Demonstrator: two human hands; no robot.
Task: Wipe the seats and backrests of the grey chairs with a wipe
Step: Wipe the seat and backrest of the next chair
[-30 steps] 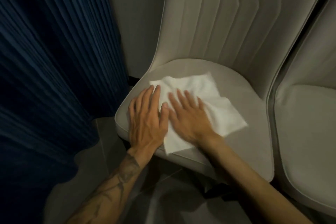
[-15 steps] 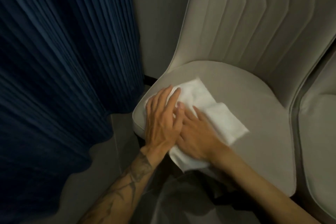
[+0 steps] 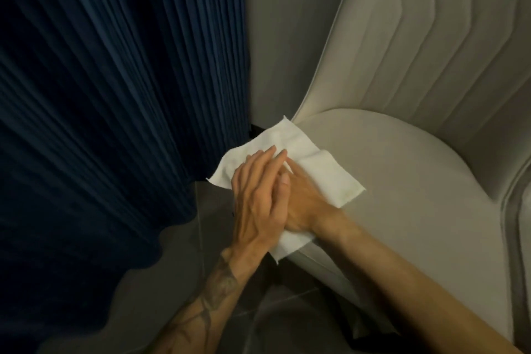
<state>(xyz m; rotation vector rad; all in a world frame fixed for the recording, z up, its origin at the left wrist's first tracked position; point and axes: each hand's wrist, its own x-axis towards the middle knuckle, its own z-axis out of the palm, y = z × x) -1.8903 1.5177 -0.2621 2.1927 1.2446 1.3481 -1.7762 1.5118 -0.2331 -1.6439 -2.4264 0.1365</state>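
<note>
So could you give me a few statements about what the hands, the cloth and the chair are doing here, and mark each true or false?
1. The left hand lies over the right hand. True.
2. The white wipe lies on the backrest. False: it is on the seat, overhanging its left edge.
3. A dark blue curtain hangs left of the chair. True.
4. The wipe is bunched in a fist. False: flat hands press it, fingers extended.

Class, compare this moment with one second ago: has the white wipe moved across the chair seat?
Yes. The wipe has slid toward the seat's left edge; it now overhangs that edge, nearer the blue curtain.
</note>
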